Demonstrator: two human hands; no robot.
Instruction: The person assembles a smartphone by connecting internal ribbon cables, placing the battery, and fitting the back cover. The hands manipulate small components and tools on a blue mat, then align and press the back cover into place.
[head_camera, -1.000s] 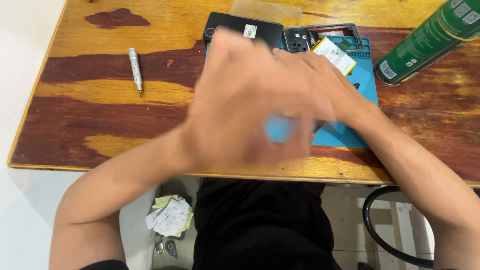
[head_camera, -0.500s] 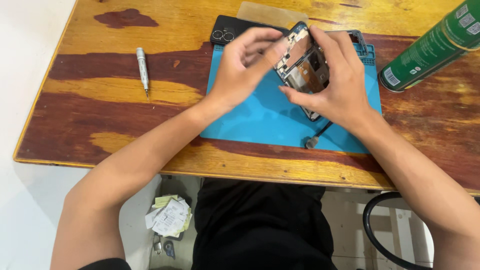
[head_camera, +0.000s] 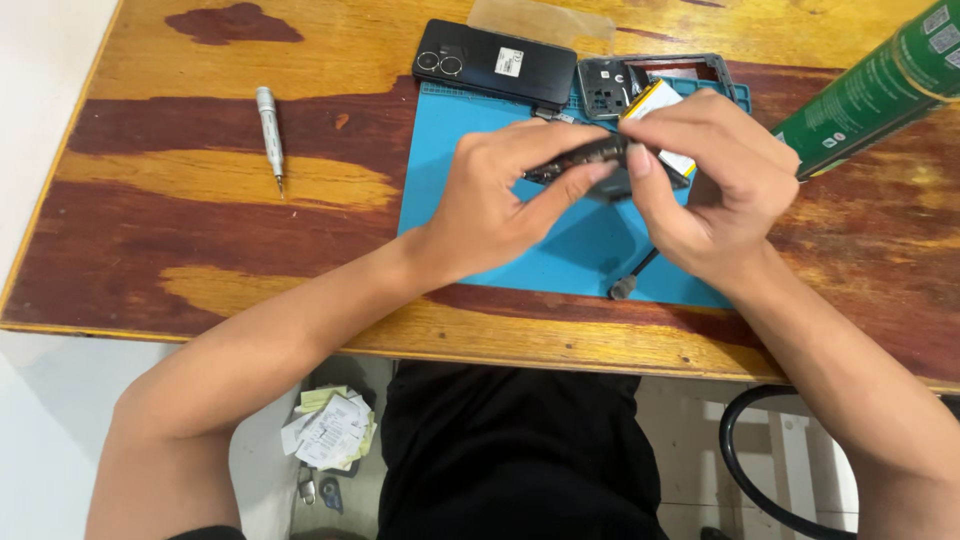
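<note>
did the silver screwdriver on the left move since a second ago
No. The silver screwdriver lies at the same spot against the dark stain band on the wooden table, tip toward the person; only the camera shifted.

left hand (head_camera: 500, 205): fingers pinched | right hand (head_camera: 715, 185): fingers curled, gripping | hands touching

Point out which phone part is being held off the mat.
The dark inner part, gripped by both hands. The back cover and frame lie flat.

Bright, even light, source not visible. Soft short shadows under both hands on the blue mat (head_camera: 480, 150). Mild sheen on wooden table (head_camera: 200, 180). Frame sharp; slight wide-angle bending toward edges.
</note>
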